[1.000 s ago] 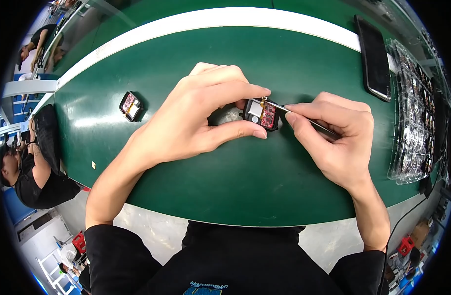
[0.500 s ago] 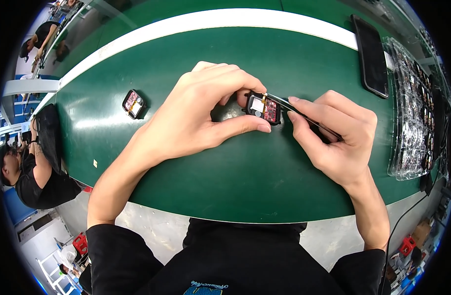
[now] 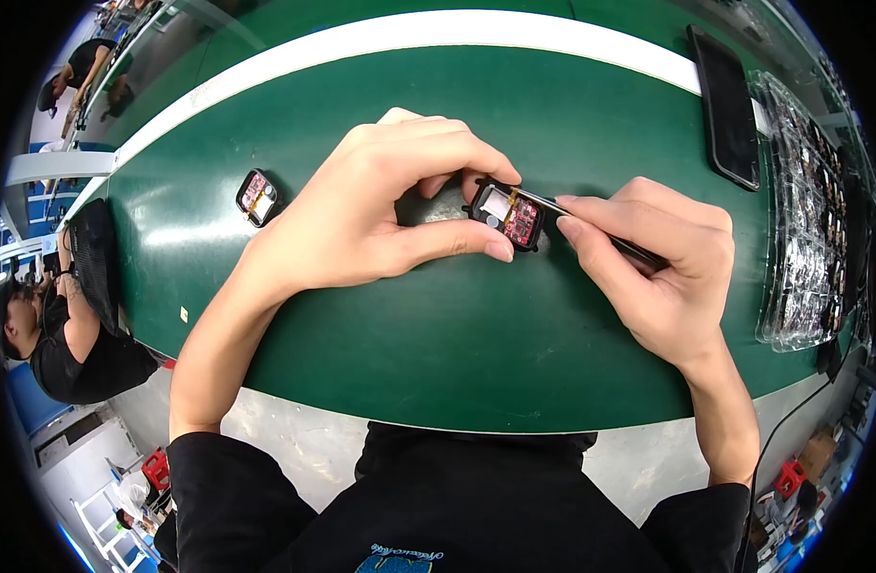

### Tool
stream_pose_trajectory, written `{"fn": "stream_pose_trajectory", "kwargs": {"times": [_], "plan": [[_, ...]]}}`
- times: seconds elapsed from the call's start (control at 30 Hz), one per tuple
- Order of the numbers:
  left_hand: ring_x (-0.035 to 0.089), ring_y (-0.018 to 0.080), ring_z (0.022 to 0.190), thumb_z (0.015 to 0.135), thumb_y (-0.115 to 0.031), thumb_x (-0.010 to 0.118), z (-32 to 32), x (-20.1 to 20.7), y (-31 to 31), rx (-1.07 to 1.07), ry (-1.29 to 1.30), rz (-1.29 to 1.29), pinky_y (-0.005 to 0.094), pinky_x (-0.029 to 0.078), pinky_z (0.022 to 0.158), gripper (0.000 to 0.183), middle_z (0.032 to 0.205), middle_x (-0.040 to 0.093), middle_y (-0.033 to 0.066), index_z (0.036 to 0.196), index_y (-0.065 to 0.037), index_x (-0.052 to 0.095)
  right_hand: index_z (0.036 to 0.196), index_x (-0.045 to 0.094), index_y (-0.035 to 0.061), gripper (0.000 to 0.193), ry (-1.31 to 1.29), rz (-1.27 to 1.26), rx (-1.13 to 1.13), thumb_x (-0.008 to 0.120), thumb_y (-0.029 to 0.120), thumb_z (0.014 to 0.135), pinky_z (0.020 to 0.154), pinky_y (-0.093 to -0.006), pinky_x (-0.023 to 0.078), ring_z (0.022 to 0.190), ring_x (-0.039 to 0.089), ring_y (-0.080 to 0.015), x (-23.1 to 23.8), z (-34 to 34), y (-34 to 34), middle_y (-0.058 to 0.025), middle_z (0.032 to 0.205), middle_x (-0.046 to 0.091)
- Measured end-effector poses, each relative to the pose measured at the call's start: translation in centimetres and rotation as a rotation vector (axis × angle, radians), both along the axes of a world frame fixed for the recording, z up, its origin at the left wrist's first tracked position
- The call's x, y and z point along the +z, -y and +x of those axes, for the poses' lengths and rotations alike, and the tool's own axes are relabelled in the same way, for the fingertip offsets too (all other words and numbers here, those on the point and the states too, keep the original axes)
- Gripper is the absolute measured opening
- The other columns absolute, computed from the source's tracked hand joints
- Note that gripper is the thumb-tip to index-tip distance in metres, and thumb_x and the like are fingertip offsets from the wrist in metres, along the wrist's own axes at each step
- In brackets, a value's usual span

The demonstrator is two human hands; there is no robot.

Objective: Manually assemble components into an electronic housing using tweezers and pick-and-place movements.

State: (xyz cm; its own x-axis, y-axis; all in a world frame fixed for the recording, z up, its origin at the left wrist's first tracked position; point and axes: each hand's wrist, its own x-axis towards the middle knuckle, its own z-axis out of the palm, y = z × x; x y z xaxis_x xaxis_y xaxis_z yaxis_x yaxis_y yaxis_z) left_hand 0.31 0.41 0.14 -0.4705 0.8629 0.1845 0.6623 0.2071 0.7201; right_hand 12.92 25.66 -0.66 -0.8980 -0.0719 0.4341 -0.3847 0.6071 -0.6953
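Observation:
My left hand point(image 3: 385, 210) grips an open smartwatch case point(image 3: 522, 225) by its edges, fingers at its far side and thumb at its near side. Inside the black frame sit a white block, a small round silver part and a red circuit board, with a yellowish strip between block and board. My right hand point(image 3: 662, 263) is closed around thin dark tweezers point(image 3: 543, 202), whose tips reach the strip near the far edge of the case. Whether the tips pinch anything is too small to tell. A second open watch case point(image 3: 257, 198) lies left of my left hand.
Clear plastic trays point(image 3: 802, 220) full of small parts are stacked on the right of the green table point(image 3: 438, 353). A black phone point(image 3: 724, 110) lies at the far right by a white strip point(image 3: 438, 29). A co-worker point(image 3: 75, 334) sits at the left.
The watch case has turned slightly and shifted a little left with my left hand. The tweezer tips have moved slightly inward from its far edge.

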Motion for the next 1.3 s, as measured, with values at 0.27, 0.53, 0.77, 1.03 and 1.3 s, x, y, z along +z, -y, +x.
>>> {"fn": "stream_pose_trajectory", "kwargs": {"times": [0.27,0.53,0.77,1.03,1.3], "plan": [[0.054,0.0180,0.079,0.075,-0.027,0.102,-0.50,-0.30,0.36,-0.039,0.020,0.006,0.0336,0.045,0.085,0.055,0.099,0.075,0.0017,0.124,-0.008,0.084,0.100,0.087,-0.0032,0.015,0.156,-0.114,0.017,0.084,-0.006,0.086,0.050,-0.0302,0.035,0.053,0.053,-0.0103,0.59,0.00,-0.16,-0.0057,0.065,0.063],[0.053,0.0179,0.078,0.076,-0.028,0.102,-0.46,-0.12,0.33,-0.032,0.015,-0.023,0.0335,0.045,0.084,0.054,0.100,0.076,0.0018,0.123,-0.009,0.084,0.104,0.089,-0.0012,0.015,0.175,-0.096,0.015,0.086,-0.002,0.089,0.053,-0.0290,0.031,0.057,0.051,-0.0084,0.54,0.07,-0.08,-0.0040,0.066,0.064],[0.054,0.0188,0.078,0.077,-0.027,0.101,-0.34,0.22,0.15,-0.051,-0.034,-0.022,0.0331,0.045,0.083,0.052,0.101,0.077,0.0018,0.123,-0.008,0.084,0.097,0.086,-0.0033,0.010,0.179,-0.099,0.007,0.083,-0.004,0.087,0.049,-0.0310,0.035,0.052,0.053,-0.0108,0.62,-0.02,0.10,-0.0066,0.065,0.065],[0.068,0.0202,0.092,0.079,-0.024,0.100,-0.43,-0.26,0.24,-0.080,-0.099,0.014,0.0329,0.049,0.076,0.050,0.108,0.082,0.0033,0.123,-0.007,0.084,0.097,0.087,-0.0026,0.010,0.187,-0.105,-0.005,0.084,-0.002,0.087,0.049,-0.0307,0.035,0.052,0.052,-0.0104,0.50,-0.04,0.05,-0.0066,0.064,0.064],[0.070,0.0210,0.095,0.079,-0.023,0.100,-0.43,-0.33,0.13,-0.086,-0.079,0.042,0.0333,0.050,0.075,0.048,0.106,0.083,0.0036,0.121,-0.007,0.085,0.097,0.087,-0.0026,0.012,0.191,-0.111,-0.015,0.085,-0.002,0.085,0.049,-0.0298,0.033,0.051,0.050,-0.0091,0.51,0.11,0.02,-0.0055,0.063,0.064]]}}
